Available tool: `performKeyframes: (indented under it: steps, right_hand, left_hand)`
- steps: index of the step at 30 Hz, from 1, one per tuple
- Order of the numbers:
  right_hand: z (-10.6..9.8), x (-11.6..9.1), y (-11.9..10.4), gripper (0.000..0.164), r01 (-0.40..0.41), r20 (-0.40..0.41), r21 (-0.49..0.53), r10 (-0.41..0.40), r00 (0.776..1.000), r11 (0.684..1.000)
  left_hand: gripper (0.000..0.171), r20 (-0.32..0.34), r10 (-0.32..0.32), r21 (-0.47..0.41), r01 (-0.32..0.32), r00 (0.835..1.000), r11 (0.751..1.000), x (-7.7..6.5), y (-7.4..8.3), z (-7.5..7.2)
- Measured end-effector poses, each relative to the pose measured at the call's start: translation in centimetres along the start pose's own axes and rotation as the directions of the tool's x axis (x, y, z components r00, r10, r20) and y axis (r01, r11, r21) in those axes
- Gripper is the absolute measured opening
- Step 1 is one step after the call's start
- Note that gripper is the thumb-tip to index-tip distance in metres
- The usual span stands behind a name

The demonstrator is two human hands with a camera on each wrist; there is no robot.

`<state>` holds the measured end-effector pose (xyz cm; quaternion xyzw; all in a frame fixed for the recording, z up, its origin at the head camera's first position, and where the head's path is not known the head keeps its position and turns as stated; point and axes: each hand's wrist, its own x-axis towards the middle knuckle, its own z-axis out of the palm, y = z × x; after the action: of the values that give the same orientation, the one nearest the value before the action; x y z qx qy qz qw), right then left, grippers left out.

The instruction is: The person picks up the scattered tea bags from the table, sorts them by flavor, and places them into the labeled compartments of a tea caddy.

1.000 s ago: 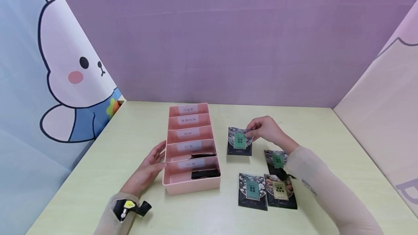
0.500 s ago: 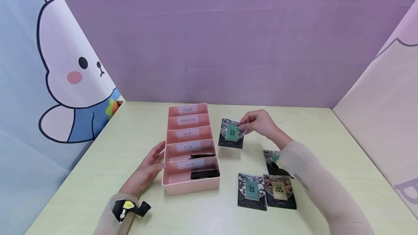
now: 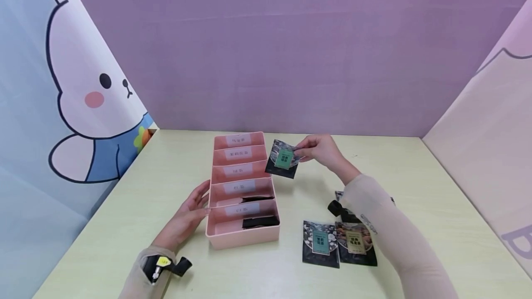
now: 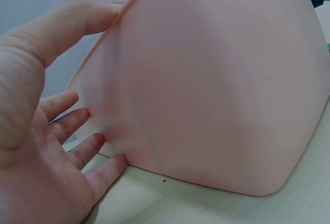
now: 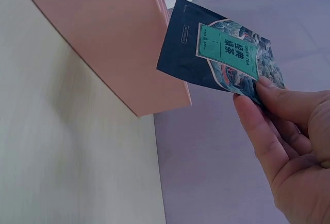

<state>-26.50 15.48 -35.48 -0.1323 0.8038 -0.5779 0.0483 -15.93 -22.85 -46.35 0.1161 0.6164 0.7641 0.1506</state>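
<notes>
In the head view my right hand pinches a dark green tea packet by one edge, between thumb and fingertips. The packet is raised and tilted, and it overlaps the right rim of a long pink divided box. "GREEN TEA" reads on its green label in the right wrist view, where the packet hangs beside the box wall. My left hand rests against the box's left side. In the left wrist view its fingertips touch the outer wall, with the thumb at the rim.
Paper labels mark the box compartments; dark packets lie in the two nearest ones, including one packet in front. On the table lie a teal-labelled packet and a yellow-labelled packet. Another packet behind them is partly hidden by my right sleeve.
My right hand has carried the green tea packet leftward and away from me, up to the box's right rim, tilting it. The left hand and the box have stayed about where they were.
</notes>
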Motion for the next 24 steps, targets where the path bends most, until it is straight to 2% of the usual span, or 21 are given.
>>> performKeyframes:
  steps: [4,10,24]
  right_hand:
    - [0.6,0.4,-0.3,0.016,0.001,-0.02,0.045,-0.001,1.0,0.999]
    - [1.6,1.0,-1.0,0.019,-0.002,-0.028,0.077,0.004,1.0,0.997]
    - [5.3,1.4,-1.3,0.015,0.111,-0.053,0.146,-0.105,0.993,0.983]
  left_hand:
    - [0.079,-0.008,-0.012,0.003,0.012,1.0,1.0,0.0,0.0,0.0]
    - [0.082,0.011,0.014,0.005,-0.014,1.0,1.0,0.1,-0.1,-0.1]
    - [0.081,0.013,0.041,-0.006,-0.041,0.999,0.999,0.0,0.0,0.0]
